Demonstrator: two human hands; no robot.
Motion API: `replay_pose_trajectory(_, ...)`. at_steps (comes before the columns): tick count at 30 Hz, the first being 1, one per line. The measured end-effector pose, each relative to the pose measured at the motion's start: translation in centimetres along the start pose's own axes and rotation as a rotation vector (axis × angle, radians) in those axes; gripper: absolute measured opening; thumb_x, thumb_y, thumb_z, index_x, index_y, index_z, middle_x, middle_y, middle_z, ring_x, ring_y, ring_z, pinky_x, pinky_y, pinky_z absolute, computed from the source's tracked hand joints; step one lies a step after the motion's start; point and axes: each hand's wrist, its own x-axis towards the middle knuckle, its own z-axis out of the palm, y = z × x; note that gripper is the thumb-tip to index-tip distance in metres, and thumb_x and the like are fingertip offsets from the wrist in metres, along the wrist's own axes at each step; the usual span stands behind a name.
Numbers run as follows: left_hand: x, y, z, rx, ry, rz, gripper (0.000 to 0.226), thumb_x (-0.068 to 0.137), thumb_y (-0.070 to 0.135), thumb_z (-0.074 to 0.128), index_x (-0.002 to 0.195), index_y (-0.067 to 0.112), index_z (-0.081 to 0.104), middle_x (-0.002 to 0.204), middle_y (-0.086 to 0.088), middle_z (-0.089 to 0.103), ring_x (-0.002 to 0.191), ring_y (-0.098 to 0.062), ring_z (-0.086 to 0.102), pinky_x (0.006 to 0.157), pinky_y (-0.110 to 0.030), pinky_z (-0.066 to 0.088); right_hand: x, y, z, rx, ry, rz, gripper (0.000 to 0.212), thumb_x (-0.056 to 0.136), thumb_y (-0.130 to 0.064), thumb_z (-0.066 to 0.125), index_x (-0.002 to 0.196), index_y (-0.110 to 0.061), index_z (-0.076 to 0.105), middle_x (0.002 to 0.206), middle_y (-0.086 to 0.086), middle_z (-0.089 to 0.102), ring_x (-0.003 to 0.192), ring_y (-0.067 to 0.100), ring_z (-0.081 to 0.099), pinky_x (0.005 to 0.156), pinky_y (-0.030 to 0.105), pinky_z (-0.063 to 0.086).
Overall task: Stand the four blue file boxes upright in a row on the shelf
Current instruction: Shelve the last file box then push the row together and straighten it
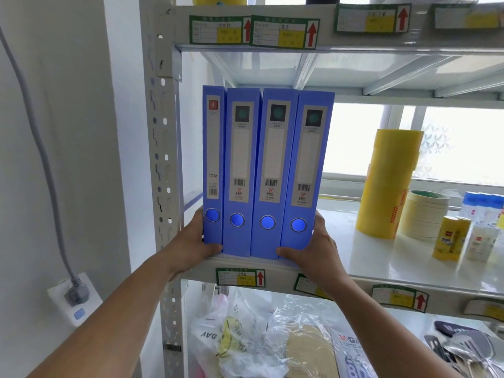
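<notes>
Several blue file boxes [267, 170] stand upright side by side at the left end of the white shelf [381, 257], spines facing me, each with a grey label and a round blue finger hole. The leftmost box [213, 165] is narrower. My left hand [191, 246] presses against the outer side and bottom corner of the leftmost box. My right hand [313, 249] holds the lower outer side of the rightmost box [308, 173], thumb across its front bottom edge. The row is squeezed between both hands.
The grey perforated shelf post [163, 159] stands just left of the boxes. Yellow tape rolls [387, 181], paler tape rolls [425, 214] and small bottles [450, 241] sit to the right on the same shelf. Plastic bags [259, 336] fill the shelf below. A wall socket [73, 296] is at lower left.
</notes>
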Motion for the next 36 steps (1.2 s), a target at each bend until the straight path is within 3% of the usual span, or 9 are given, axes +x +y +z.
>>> replay_pose_trajectory(3,0.01,0.21,0.06,-0.018,-0.002,-0.002,0.09,0.085,0.003,0.076,0.152,0.038,0.026,0.131,0.021,0.062,0.114,0.007,0.058,0.085,-0.016,0.049,-0.14,-0.05,0.15,-0.014,0.015,-0.001,0.098,0.06,-0.017,0.091,0.141,-0.033,0.037,0.123,-0.007,0.064,0.107,0.018,0.064,0.086,0.036,0.055)
replay_pose_trajectory(8,0.18,0.32,0.33,-0.02,0.008,-0.014,0.091,0.085,0.005,0.078,0.152,0.038,0.026,0.127,0.024,0.06,0.11,0.009,0.057,0.081,-0.016,0.05,-0.29,0.06,0.45,-0.05,0.04,-0.008,0.095,0.062,-0.019,0.09,0.141,-0.03,0.038,0.122,-0.007,0.065,0.106,0.019,0.065,0.088,0.043,0.056)
replay_pose_trajectory(14,0.08,0.35,0.35,-0.027,0.018,-0.015,0.09,0.086,0.003,0.077,0.152,0.037,0.026,0.129,0.021,0.06,0.113,0.009,0.056,0.084,-0.018,0.05,-0.32,0.14,0.64,-0.054,0.048,-0.006,0.097,0.063,-0.018,0.091,0.143,-0.028,0.036,0.124,-0.004,0.065,0.107,0.019,0.065,0.082,0.034,0.055)
replay_pose_trajectory(19,0.04,0.41,0.25,-0.009,0.025,-0.018,0.091,0.085,0.004,0.077,0.151,0.038,0.026,0.13,0.024,0.06,0.115,0.008,0.055,0.099,-0.031,0.05,-0.38,-0.1,0.78,-0.066,0.062,0.003,0.101,0.061,-0.02,0.091,0.145,-0.028,0.035,0.129,-0.003,0.06,0.113,0.02,0.061,0.088,0.04,0.056)
replay_pose_trajectory(25,0.15,0.41,0.46,-0.006,0.04,-0.023,0.092,0.085,0.004,0.077,0.152,0.037,0.024,0.128,0.021,0.06,0.114,-0.001,0.058,0.094,-0.027,0.048,-0.35,-0.02,0.94,-0.073,0.077,0.003,0.103,0.06,-0.022,0.092,0.146,-0.027,0.034,0.129,-0.002,0.058,0.114,0.021,0.06,0.089,0.044,0.057)
replay_pose_trajectory(32,0.21,0.36,0.48,0.004,0.041,-0.03,0.091,0.085,0.005,0.077,0.151,0.039,0.024,0.13,0.019,0.06,0.122,-0.013,0.058,0.097,-0.031,0.049,-0.18,0.22,0.89,-0.048,0.065,-0.019,0.102,0.062,-0.017,0.091,0.146,-0.024,0.035,0.13,-0.001,0.057,0.114,0.021,0.059,0.08,0.026,0.048)
replay_pose_trajectory(36,0.08,0.48,0.65,-0.029,0.049,-0.023,0.088,0.085,0.0,0.076,0.149,0.035,0.027,0.127,0.02,0.059,0.113,0.001,0.058,0.08,-0.014,0.049,-0.15,0.37,0.85,-0.042,0.074,-0.011,0.108,0.059,-0.02,0.092,0.149,-0.026,0.033,0.133,0.0,0.057,0.118,0.023,0.059,0.091,0.04,0.055)
